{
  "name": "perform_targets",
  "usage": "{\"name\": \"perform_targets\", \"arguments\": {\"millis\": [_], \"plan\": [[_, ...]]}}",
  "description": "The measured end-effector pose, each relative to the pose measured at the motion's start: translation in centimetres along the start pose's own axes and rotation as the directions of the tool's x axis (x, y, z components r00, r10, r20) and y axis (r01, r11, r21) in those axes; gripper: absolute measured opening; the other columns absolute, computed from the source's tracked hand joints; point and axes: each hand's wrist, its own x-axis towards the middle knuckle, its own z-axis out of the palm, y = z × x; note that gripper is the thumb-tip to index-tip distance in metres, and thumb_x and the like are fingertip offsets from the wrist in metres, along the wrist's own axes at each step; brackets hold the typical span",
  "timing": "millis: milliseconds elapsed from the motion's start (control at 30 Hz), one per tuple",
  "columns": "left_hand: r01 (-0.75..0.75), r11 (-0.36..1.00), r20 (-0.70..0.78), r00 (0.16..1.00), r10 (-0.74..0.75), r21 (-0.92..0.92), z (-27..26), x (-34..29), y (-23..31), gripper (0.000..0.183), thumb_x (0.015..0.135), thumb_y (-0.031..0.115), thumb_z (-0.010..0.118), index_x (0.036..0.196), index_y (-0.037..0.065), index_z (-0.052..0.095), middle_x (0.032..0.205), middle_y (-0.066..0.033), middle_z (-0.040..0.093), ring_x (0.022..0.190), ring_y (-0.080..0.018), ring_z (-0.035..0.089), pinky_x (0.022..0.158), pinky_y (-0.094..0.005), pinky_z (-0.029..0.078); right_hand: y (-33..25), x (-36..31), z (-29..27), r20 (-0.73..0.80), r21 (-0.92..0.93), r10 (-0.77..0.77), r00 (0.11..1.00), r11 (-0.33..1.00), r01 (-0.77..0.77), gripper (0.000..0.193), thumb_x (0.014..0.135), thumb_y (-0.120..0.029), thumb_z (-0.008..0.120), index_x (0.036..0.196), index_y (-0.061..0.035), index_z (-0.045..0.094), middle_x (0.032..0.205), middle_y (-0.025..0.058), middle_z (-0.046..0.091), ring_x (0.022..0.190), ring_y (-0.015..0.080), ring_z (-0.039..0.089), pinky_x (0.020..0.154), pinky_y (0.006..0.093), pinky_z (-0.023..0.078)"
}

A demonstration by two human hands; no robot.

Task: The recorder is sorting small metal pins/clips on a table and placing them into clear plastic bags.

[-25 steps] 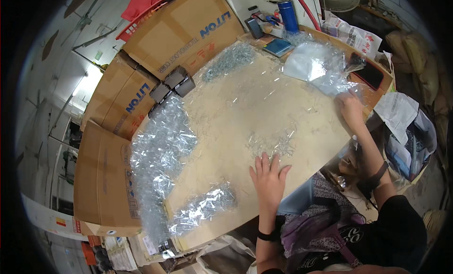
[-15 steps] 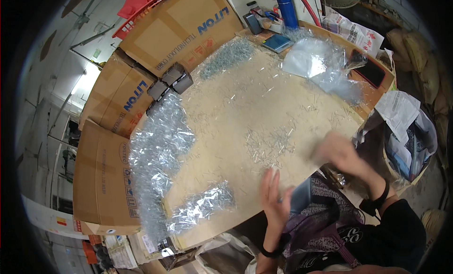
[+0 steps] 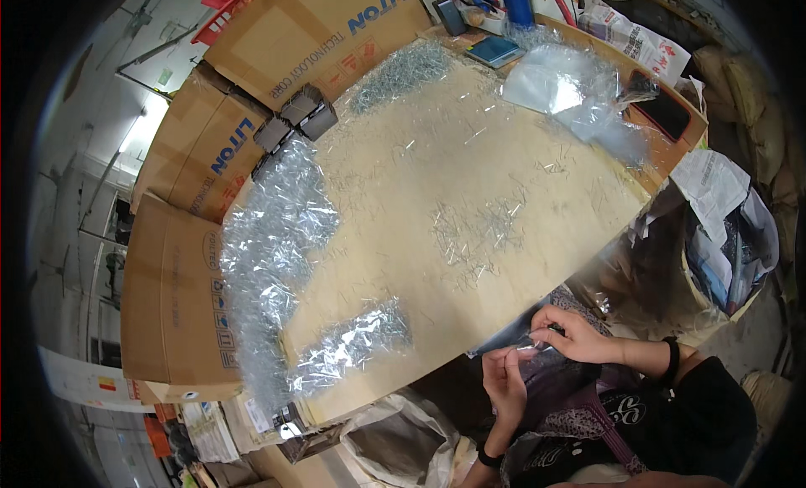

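My left hand (image 3: 505, 385) and my right hand (image 3: 568, 335) are close together over my lap, just off the table's near edge. Both have their fingers pinched on a small piece of clear plastic film (image 3: 537, 359), perhaps a bag; its shape is hard to make out. On the wooden tabletop (image 3: 403, 236) beyond them lies a loose scatter of thin, shiny, pin-like pieces (image 3: 478, 232). A denser pile of such pieces (image 3: 357, 341) sits left of it near the front edge. The largest heap (image 3: 281, 244) runs along the table's left side.
Cardboard boxes (image 3: 311, 47) wall the far left, with small dark blocks (image 3: 306, 112) before them. Far right are clear plastic bags (image 3: 554, 85) and a dark phone (image 3: 661, 114). An open bag (image 3: 714, 194) stands right of the table; a pale sack (image 3: 403, 429) hangs below its front edge.
My right hand, blurred over the table's right front before, has come down and left to meet my left hand. Both now pinch the clear film over my lap. The view has shifted slightly.
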Motion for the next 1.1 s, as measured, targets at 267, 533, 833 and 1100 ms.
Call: {"name": "perform_targets", "arguments": {"millis": [267, 533, 833, 1100], "plan": [[-0.152, 0.829, 0.342, 0.939, -0.05, 0.539, -1.3, 0.6, 0.6, 0.017, 0.087, 0.002, 0.064, 0.103, -0.002, 0.058, 0.089, -0.0144, 0.066, 0.078, -0.0192, 0.066, 0.071, -0.0296, 0.053, 2.9, -0.7, -1.6, 0.341, -0.281, -0.211, 0.916, 0.907, 0.313, 0.012, 0.088, -0.014, 0.061, 0.093, -0.003, 0.061, 0.085, 0.0146, 0.062, 0.077, 0.0343, 0.059, 0.07, 0.0384, 0.049], [-0.034, 0.899, 0.314, 0.942, -0.117, 0.436, -3.0, -0.5, -1.2, 0.006, 0.094, 0.008, 0.056, 0.098, 0.003, 0.055, 0.077, -0.0082, 0.059, 0.067, -0.0151, 0.059, 0.06, -0.0287, 0.047, 4.4, -1.5, -3.0, 0.514, 0.133, 0.191, 0.837, 0.945, -0.298, 0.021, 0.089, -0.009, 0.066, 0.107, 0.0012, 0.064, 0.086, 0.0043, 0.065, 0.079, 0.0119, 0.058, 0.074, 0.0269, 0.046], [0.628, 0.775, 0.701, 0.523, -0.484, 0.066, -6.4, 0.2, -3.5, 0.015, 0.098, 0.021, 0.054, 0.096, 0.007, 0.055, 0.074, 0.0065, 0.044, 0.062, -0.0048, 0.041, 0.056, -0.0219, 0.035, 7.3, -2.7, -2.9, 0.629, 0.25, 0.354, 0.691, 0.75, -0.612, 0.037, 0.098, -0.032, 0.056, 0.076, -0.0022, 0.059, 0.067, -0.0055, 0.045, 0.063, 0.0058, 0.04, 0.058, 0.0245, 0.035], [-0.223, 0.689, 0.491, 0.843, -0.219, 0.69, -6.2, -0.8, -7.0, 0.015, 0.089, 0.02, 0.065, 0.097, 0.008, 0.065, 0.085, -0.015, 0.067, 0.075, -0.0327, 0.067, 0.064, -0.0366, 0.051, 11.5, -4.5, -2.9, 0.434, -0.521, 0.098, 0.896, 0.838, 0.16, 0.025, 0.086, -0.033, 0.066, 0.091, -0.0093, 0.061, 0.092, 0.0108, 0.062, 0.093, 0.0289, 0.059, 0.087, 0.0399, 0.04]]}}
